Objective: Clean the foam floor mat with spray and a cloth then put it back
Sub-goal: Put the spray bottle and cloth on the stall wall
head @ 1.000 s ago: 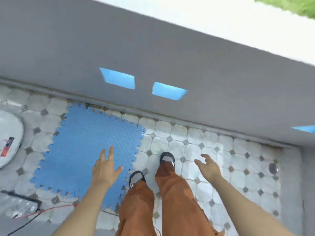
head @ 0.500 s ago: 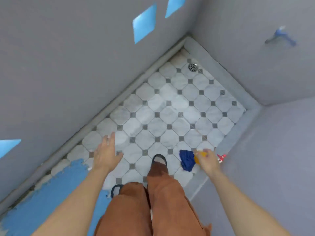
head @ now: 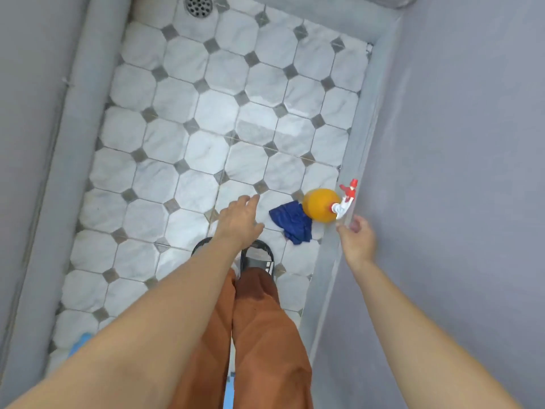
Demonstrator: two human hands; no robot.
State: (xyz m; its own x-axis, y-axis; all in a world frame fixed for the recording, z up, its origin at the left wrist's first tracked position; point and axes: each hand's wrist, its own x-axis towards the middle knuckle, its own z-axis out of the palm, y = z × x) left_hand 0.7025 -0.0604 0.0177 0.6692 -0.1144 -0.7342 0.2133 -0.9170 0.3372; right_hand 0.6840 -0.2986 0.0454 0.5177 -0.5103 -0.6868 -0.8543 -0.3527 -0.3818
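Both hands out over the tiled floor (head: 165,93), empty. Left hand (head: 239,220) spread flat, fingers loose, just short of the blue cloth (head: 292,222). Right hand (head: 357,239) half open, fingers curled, close below the spray head of the orange spray bottle (head: 321,205), not touching. Bottle standing against the grey kerb (head: 358,137), cloth crumpled beside it, touching. Foam mat (head: 79,347) only a blue sliver at lower left, well apart. Drain (head: 198,5) at top

Floor (head: 212,113) of white marbled octagon tiles with small grey squares between, grey walls (head: 472,113) left and right, orange spray bottle (head: 320,204) with red-and-white trigger head, dark blue cloth (head: 292,224), rust-orange trousers (head: 265,335), black sandals (head: 259,258)
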